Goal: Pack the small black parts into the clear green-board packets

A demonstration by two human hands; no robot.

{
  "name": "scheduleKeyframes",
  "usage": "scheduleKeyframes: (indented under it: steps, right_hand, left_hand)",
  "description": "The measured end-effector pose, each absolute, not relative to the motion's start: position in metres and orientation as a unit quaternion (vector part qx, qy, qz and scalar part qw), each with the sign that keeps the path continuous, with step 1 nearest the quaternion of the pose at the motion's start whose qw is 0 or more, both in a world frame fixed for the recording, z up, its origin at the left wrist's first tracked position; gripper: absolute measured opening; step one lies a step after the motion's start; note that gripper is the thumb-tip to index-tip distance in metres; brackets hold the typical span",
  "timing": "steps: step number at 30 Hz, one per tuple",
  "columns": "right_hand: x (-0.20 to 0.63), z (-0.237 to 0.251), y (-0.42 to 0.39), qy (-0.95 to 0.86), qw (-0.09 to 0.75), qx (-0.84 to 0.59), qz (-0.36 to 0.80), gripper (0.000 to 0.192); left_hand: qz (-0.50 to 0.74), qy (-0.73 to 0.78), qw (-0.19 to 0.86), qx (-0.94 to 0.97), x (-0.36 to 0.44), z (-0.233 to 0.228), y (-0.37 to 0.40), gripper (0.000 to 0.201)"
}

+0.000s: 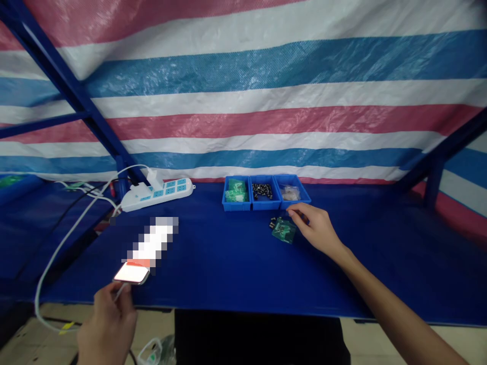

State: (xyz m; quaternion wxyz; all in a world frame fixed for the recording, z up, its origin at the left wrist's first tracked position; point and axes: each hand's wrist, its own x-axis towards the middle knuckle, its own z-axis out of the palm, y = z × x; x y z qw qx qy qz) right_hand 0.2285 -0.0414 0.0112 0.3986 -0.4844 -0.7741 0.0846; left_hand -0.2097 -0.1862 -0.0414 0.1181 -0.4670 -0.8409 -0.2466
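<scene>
Green pkt just L of R fingers, can't tell grip; L fingers pinch cable by phone.

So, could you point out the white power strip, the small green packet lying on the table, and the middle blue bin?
White power strip (169, 192): head view, on its socketed top face.
Green packet (284, 231): head view, on its upper side.
Middle blue bin (266, 206): head view, on its front wall.
</scene>
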Motion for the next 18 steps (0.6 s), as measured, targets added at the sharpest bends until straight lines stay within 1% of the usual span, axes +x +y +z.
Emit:
scheduleKeyframes:
  steps: [5, 11, 18]
  right_hand:
    - [0.228, 0.011, -0.041, -0.774, 0.393, -0.488, 0.085, 0.021]
    - [0.227, 0.009, -0.040, -0.774, 0.395, -0.487, 0.084, 0.020]
    - [0.227, 0.007, -0.039, -0.779, 0.391, -0.483, 0.084, 0.020]
  left_hand:
    - [-0.264, -0.842, 0.084, -0.463, -0.206, -0.033, -0.191, 0.037]
    - [-0.287, -0.838, 0.112, -0.450, -0.196, -0.033, -0.190, 0.039]
    - [-0.283, -0.839, 0.095, -0.454, -0.189, -0.033, -0.191, 0.037]
